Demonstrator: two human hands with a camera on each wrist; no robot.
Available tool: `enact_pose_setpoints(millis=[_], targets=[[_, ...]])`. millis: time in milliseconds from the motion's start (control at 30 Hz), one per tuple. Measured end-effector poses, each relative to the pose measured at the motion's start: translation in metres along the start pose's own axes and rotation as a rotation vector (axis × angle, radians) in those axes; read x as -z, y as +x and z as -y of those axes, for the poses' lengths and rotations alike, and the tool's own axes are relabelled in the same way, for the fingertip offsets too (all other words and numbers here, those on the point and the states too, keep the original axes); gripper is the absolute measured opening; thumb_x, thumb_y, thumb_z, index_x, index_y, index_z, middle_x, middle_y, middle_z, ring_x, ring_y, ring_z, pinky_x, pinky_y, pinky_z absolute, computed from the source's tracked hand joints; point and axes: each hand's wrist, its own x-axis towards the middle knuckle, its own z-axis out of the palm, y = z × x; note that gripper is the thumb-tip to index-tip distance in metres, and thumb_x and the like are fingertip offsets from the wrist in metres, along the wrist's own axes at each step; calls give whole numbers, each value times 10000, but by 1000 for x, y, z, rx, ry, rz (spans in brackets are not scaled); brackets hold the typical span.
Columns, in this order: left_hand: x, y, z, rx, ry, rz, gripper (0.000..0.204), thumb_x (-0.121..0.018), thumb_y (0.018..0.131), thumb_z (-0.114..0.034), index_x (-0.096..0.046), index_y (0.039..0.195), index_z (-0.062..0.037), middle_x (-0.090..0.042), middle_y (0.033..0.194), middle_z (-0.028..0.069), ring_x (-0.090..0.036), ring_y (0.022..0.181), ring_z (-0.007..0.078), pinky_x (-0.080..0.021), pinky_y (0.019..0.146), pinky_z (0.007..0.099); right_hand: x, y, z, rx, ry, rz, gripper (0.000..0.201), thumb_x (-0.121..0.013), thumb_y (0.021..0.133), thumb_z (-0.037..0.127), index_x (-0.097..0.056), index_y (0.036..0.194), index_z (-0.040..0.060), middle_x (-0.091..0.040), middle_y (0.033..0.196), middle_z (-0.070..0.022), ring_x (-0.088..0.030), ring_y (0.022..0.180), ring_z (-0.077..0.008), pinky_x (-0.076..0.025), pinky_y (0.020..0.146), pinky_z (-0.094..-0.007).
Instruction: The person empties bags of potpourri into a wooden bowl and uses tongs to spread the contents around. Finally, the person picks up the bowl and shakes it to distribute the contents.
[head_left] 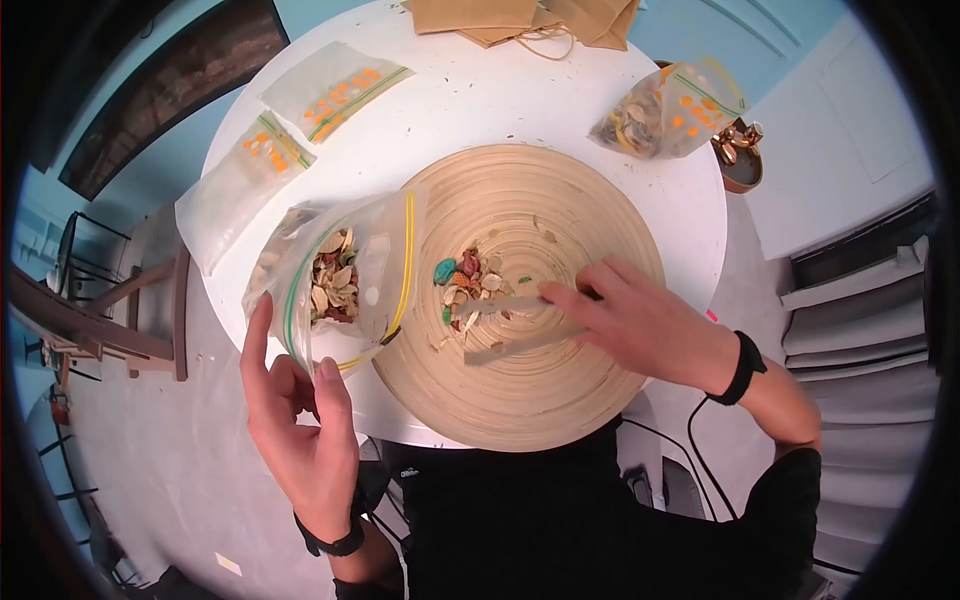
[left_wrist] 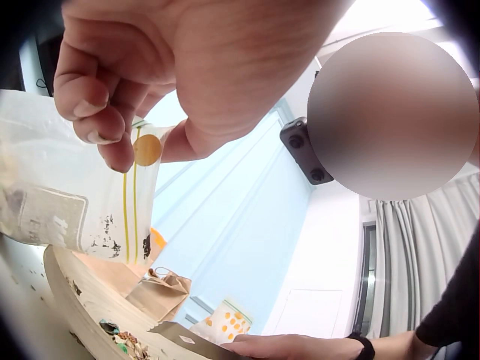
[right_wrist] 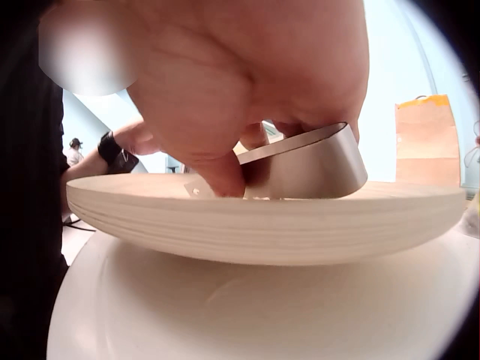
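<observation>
My left hand (head_left: 305, 425) pinches the edge of a clear zip bag (head_left: 385, 275) between thumb and fingers. Dried potpourri pieces (head_left: 335, 285) show inside it, and its mouth, lined in yellow, faces the round wooden tray (head_left: 580, 210). In the left wrist view the fingertips press on the bag (left_wrist: 67, 165) near its yellow strip. Low over the tray, my right hand (head_left: 640, 325) grips metal tongs (head_left: 520, 345), whose bent end (right_wrist: 330, 165) shows in the right wrist view. The tong tips point at a small heap of mixed potpourri (head_left: 470, 275) on the tray.
Two flat zip bags with orange dots, one (head_left: 345, 90) behind the other (head_left: 245, 190), lie at the back left of the white table (head_left: 470, 110). A filled zip bag (head_left: 665, 110) stands at the back right beside a brown bowl (head_left: 742, 175). Brown paper bags (head_left: 480, 15) lie at the far edge.
</observation>
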Motion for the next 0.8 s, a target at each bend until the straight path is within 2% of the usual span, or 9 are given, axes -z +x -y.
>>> enact_pose_setpoints(millis=[100, 233, 400, 600, 733, 800], targets=[[1, -2, 2, 0, 9, -5, 606, -605, 914, -52, -451, 1498, -5, -419, 603, -30, -376, 568, 61, -337, 587, 221, 0, 9, -10, 6, -133, -57, 534, -709, 839, 96, -523, 1331, 4, -533, 1008, -105, -545, 995, -282, -475, 881, -382], [1, -1, 2, -5, 17, 8, 604, -604, 917, -55, -451, 1499, -8, -427, 604, -28, -383, 571, 62, -346, 591, 225, 0, 18, -18, -18, -94, -69, 556, -715, 846, 111, -513, 1350, -10, -554, 1028, -114, -554, 1012, -289, -477, 898, -385], [1, 0, 3, -11, 7, -3, 605, -605, 920, -60, -447, 1502, -12, -438, 604, -23, -391, 573, 65, -358, 596, 229, 5, 26, -24, -129, 76, 79, 552, -713, 896, 171, -505, 1374, -10, -588, 1050, -134, -571, 1052, -311, -480, 928, -400], [0, 0, -1, 4, -9, 7, 607, -608, 917, -59, -446, 1500, -4, -438, 601, -24, -393, 570, 64, -357, 596, 228, 7, 30, -26, -153, 130, 112, 537, -706, 910, 207, -514, 1362, -9, -597, 1047, -145, -585, 1056, -317, -480, 921, -416], [-1, 1, 0, 5, -16, 6, 607, -608, 916, -58, -446, 1499, -3, -436, 595, -26, -395, 567, 63, -356, 595, 225, 3, 29, -22, -114, 26, 101, 509, -707, 911, 226, -534, 1323, -19, -604, 1031, -145, -597, 1039, -319, -482, 908, -413], [1, 2, 1, -7, 11, 20, 607, -607, 919, -60, -443, 1500, 0, -438, 592, -27, -401, 566, 59, -357, 592, 220, 0, 28, -22, -63, 42, 29, 487, -709, 910, 247, -551, 1282, -25, -608, 1017, -145, -605, 1011, -320, -485, 890, -411]])
